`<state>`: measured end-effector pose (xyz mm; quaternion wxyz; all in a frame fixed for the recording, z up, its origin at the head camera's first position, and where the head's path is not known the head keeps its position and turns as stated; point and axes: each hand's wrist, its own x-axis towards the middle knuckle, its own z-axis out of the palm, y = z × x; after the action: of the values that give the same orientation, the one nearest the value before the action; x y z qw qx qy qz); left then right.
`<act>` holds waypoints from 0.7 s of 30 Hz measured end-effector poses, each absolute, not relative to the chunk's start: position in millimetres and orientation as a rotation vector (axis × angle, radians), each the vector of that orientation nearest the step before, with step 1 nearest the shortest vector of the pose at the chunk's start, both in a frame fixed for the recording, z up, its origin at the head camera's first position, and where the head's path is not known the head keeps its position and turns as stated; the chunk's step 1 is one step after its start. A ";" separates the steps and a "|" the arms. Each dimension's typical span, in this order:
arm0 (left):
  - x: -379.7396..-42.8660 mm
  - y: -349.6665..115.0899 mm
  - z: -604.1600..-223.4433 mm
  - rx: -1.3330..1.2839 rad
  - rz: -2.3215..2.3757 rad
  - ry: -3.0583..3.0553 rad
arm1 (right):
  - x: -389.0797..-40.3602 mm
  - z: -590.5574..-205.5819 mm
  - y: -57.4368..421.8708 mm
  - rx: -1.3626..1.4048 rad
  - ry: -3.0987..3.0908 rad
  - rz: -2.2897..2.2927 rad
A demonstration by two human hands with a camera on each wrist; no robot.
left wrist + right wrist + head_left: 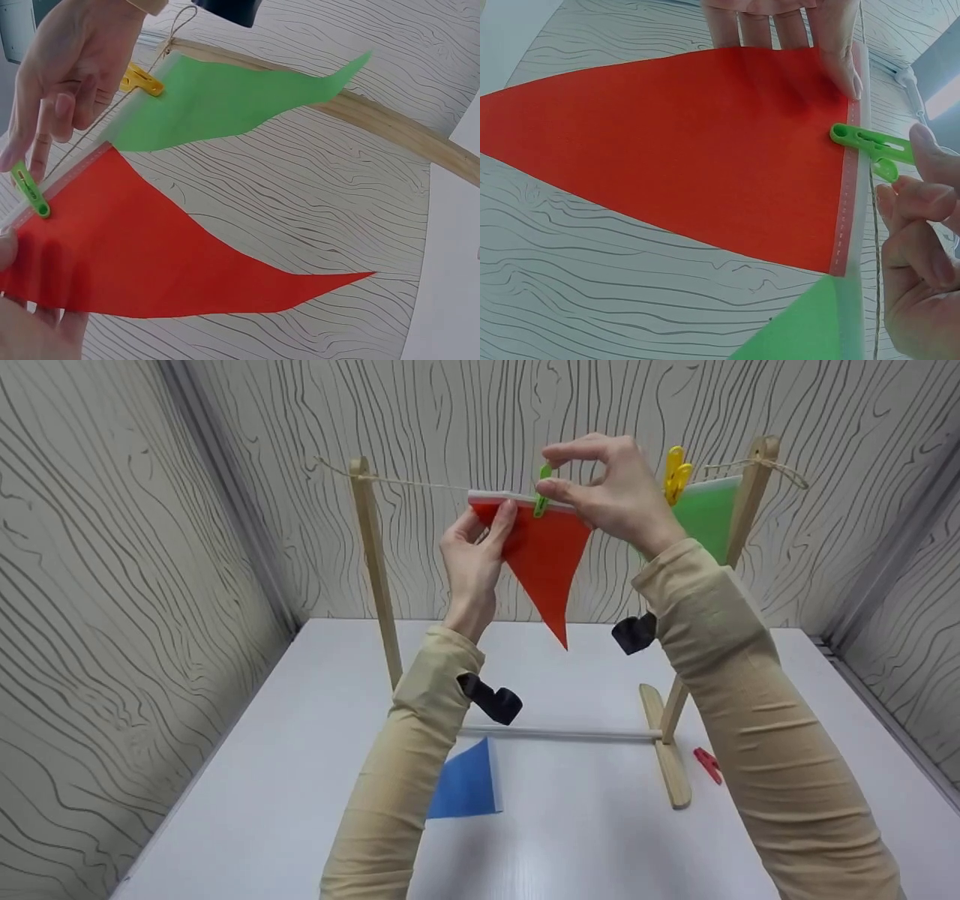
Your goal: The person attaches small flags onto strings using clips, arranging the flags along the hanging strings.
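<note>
Head view: patterned walls, white table; left fingers pinch a red pennant, right fingers a green clothespin.

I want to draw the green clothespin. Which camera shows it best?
The right wrist view: the green clothespin looks biggest there, seen side-on. The head view shows it small; the left wrist view shows it slanted, near the left edge.

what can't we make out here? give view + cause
Head: left end of the blue flag, behind the left sleeve.
Head: foot of the left wooden post, behind the same sleeve.
Head: part of the green pennant, behind the right hand.
Right wrist: tip of the red pennant, cut by the left edge.
Left wrist: markings on the green clothespin, too small to read.
</note>
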<state>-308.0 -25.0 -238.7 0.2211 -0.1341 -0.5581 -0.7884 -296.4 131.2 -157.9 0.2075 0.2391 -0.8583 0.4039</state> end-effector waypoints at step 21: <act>-306.6 -31.0 -244.4 -0.419 -2.167 -1.567 | -295.2 -162.5 135.0 0.716 -2.350 1.179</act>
<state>-306.6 -31.0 -244.4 0.2155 -0.1510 -0.5654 -0.7817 -295.2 135.0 -162.5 0.2068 0.2569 -0.8438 0.4233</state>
